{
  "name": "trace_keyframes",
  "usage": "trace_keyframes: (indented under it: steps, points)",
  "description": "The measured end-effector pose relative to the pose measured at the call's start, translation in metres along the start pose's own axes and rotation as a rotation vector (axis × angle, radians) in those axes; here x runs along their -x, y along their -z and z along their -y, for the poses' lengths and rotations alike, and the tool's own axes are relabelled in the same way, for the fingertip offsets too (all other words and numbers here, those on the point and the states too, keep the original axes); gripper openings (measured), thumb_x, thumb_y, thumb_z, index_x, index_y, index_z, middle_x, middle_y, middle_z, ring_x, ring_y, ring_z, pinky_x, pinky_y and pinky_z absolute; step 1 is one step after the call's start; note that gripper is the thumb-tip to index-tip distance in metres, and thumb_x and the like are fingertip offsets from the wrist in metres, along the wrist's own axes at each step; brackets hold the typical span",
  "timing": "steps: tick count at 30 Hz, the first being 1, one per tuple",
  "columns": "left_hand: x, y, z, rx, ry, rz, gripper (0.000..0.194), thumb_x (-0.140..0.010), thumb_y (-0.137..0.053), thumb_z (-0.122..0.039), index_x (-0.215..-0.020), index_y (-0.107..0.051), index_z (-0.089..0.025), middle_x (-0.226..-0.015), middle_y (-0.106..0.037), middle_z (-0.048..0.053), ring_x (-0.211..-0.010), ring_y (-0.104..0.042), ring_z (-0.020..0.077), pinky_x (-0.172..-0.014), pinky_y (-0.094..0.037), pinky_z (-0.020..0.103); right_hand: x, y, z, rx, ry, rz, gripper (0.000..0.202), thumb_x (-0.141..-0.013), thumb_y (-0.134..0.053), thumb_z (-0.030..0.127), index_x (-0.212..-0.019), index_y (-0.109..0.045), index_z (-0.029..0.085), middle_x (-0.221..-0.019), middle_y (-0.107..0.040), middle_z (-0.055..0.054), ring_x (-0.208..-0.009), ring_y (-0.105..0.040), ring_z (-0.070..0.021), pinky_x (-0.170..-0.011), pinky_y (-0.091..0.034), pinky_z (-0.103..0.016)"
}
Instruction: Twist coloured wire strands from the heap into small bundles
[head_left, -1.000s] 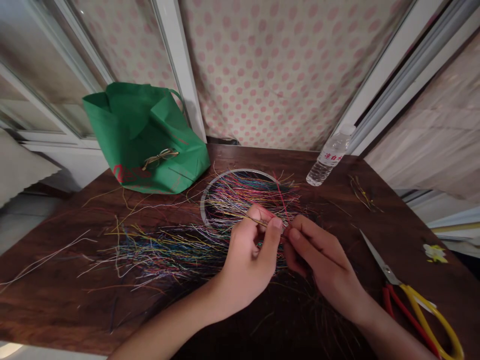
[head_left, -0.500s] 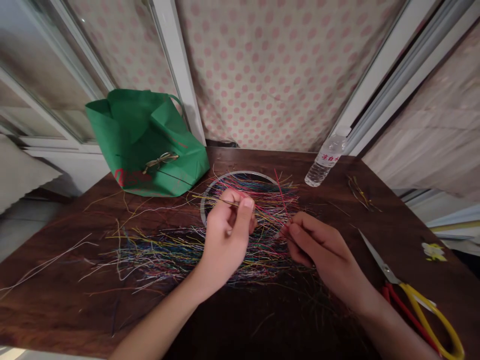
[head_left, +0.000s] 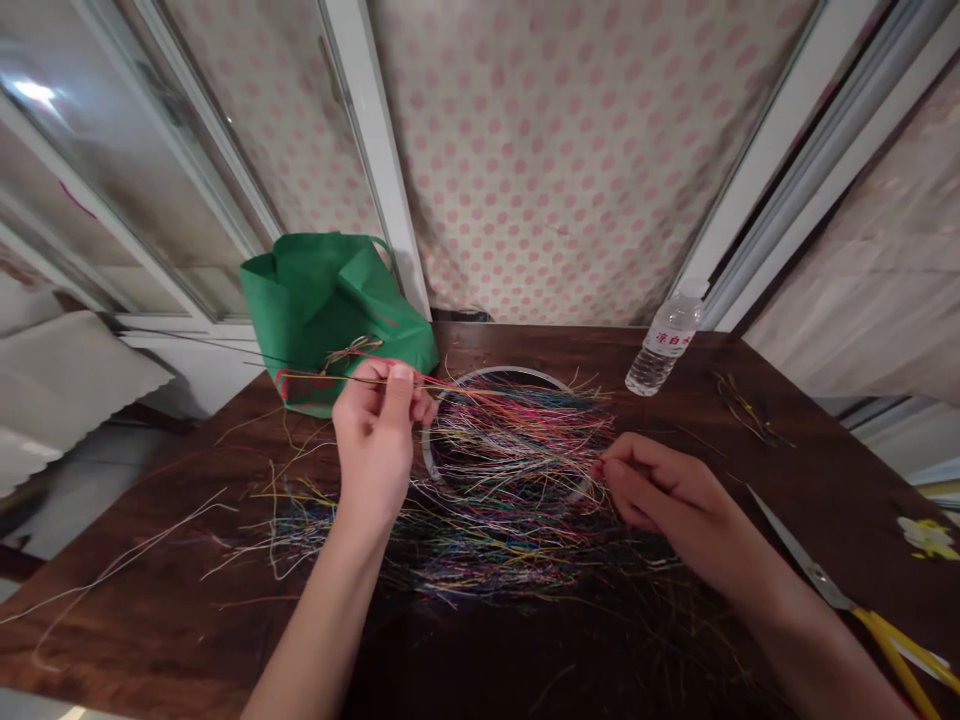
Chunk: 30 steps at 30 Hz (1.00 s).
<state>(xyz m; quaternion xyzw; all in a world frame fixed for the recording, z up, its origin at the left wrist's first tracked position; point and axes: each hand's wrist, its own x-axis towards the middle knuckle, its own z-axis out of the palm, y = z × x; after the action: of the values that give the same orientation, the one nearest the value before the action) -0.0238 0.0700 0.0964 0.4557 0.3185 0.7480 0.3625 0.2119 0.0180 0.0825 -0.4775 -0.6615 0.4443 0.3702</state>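
My left hand (head_left: pixel 375 425) is closed in a pinch, raised in front of the green bag, with a few thin coloured wires (head_left: pixel 315 377) in it. Red, yellow and dark strands stick out on both sides of its fingers. My right hand (head_left: pixel 660 485) pinches at the right ends of the strands; its fingertips touch a reddish wire end. Between the hands a heap of multicoloured wires (head_left: pixel 517 425) lies across a round grey-rimmed plate or ring (head_left: pixel 517 372). A second long bundle of wires (head_left: pixel 480 550) lies nearer to me, partly behind my left forearm.
A green bag (head_left: pixel 315 290) with folded glasses (head_left: pixel 352 350) on it stands at the back left. A water bottle (head_left: pixel 664 345) is at the back right. Scissors (head_left: pixel 814 570) and a yellow-white flower (head_left: pixel 928 537) lie right on the dark table (head_left: pixel 420 660). Loose wires are scattered about.
My left hand has moved left and up, drawing red and other wires out leftward. The right hand has shifted slightly right in view. The whole view has also shifted a little.
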Motion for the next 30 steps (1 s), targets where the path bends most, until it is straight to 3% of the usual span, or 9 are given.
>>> trace_keyframes:
  steps: [10,15,19,22,25,27,30]
  points:
    - [-0.015,0.017,-0.008,0.000,-0.043,-0.103,0.020,-0.079,-0.065,-0.018,-0.066,-0.050,-0.017,-0.061,-0.046,-0.004,-0.051,-0.041,0.0066,-0.048,-0.036,0.020,-0.012,0.013,-0.012,-0.007,-0.012,-0.051,0.028,-0.092,-0.047,0.040,-0.076,-0.051,0.018,-0.054,-0.036,0.007,-0.048,-0.029,-0.0078,-0.046,-0.021,-0.024]
    - [-0.013,0.013,-0.008,0.027,0.016,-0.088,0.026,-0.076,-0.070,-0.023,-0.066,-0.047,-0.018,-0.059,-0.044,-0.006,-0.049,-0.040,0.0064,-0.047,-0.036,0.020,-0.034,0.008,-0.033,0.098,-0.007,-0.123,0.025,-0.089,-0.049,0.039,-0.079,-0.054,0.017,-0.053,-0.038,0.007,-0.046,-0.034,-0.0088,-0.045,-0.025,-0.023]
    - [-0.005,0.003,-0.006,0.057,0.077,-0.026,0.026,-0.076,-0.070,-0.024,-0.066,-0.046,-0.018,-0.058,-0.043,-0.006,-0.049,-0.039,0.0066,-0.046,-0.035,0.020,-0.054,-0.001,-0.061,0.123,0.032,-0.106,0.022,-0.088,-0.050,0.035,-0.076,-0.058,0.018,-0.053,-0.046,0.004,-0.049,-0.044,-0.0124,-0.051,-0.037,-0.026]
    - [0.004,-0.006,-0.002,0.050,0.142,0.046,0.025,-0.078,-0.068,-0.025,-0.066,-0.048,-0.018,-0.060,-0.045,-0.005,-0.048,-0.038,0.0066,-0.046,-0.036,0.020,-0.062,0.000,-0.071,0.114,0.079,-0.142,0.019,-0.086,-0.052,0.035,-0.087,-0.063,0.019,-0.081,-0.062,-0.005,-0.081,-0.058,-0.0204,-0.074,-0.046,-0.033]
    - [0.016,-0.014,0.005,0.034,0.239,0.200,0.024,-0.081,-0.065,-0.027,-0.069,-0.047,-0.018,-0.063,-0.044,-0.005,-0.049,-0.038,0.0064,-0.046,-0.036,0.020,-0.058,0.006,-0.061,0.046,0.094,-0.121,0.029,-0.090,-0.046,0.039,-0.103,-0.061,0.018,-0.106,-0.062,-0.011,-0.103,-0.057,-0.0225,-0.093,-0.042,-0.040]
    - [0.024,-0.018,0.010,-0.028,0.309,0.342,0.023,-0.085,-0.061,-0.029,-0.071,-0.046,-0.018,-0.061,-0.043,-0.005,-0.049,-0.039,0.0069,-0.047,-0.035,0.021,-0.049,0.007,-0.045,-0.033,0.078,-0.008,0.039,-0.094,-0.036,0.043,-0.109,-0.059,0.015,-0.103,-0.065,-0.012,-0.096,-0.062,-0.0205,-0.091,-0.047,-0.041]
    - [0.035,-0.024,0.014,-0.202,0.365,0.538,0.022,-0.090,-0.053,-0.033,-0.075,-0.046,-0.018,-0.059,-0.041,-0.006,-0.050,-0.040,0.0086,-0.049,-0.034,0.022,-0.034,0.001,-0.022,-0.294,0.020,0.305,0.045,-0.095,-0.033,0.047,-0.110,-0.058,0.013,-0.100,-0.067,-0.013,-0.090,-0.066,-0.0186,-0.085,-0.051,-0.039]
